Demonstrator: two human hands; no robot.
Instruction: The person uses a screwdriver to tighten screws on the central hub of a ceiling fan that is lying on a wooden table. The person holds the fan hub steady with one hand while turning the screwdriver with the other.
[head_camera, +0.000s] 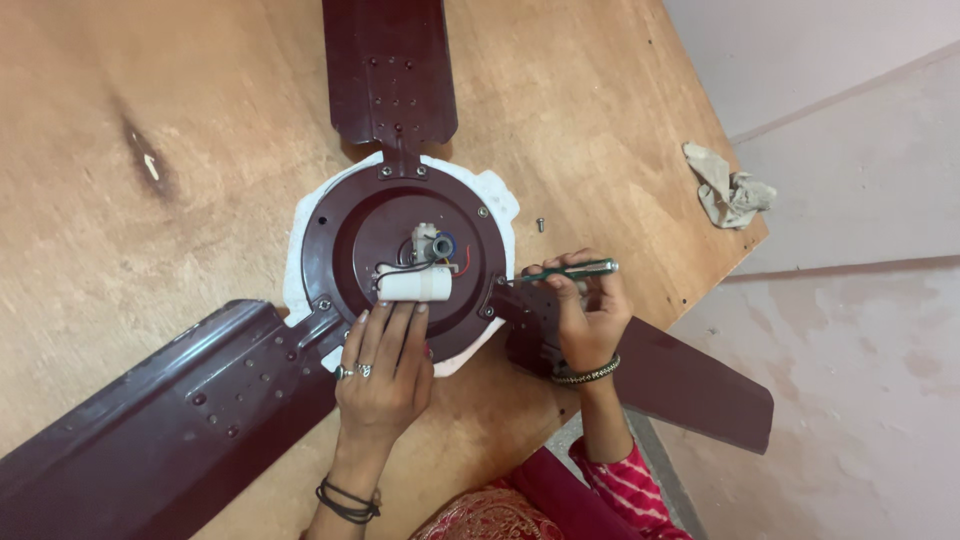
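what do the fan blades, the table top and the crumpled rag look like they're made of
Fan blades: probably painted sheet metal, glossy maroon, with sheen and rows of rivets. Table top: wood, likely plywood, matte brown with visible grain and a dark knot. Rag: soft cloth, off-white, creased and crumpled.
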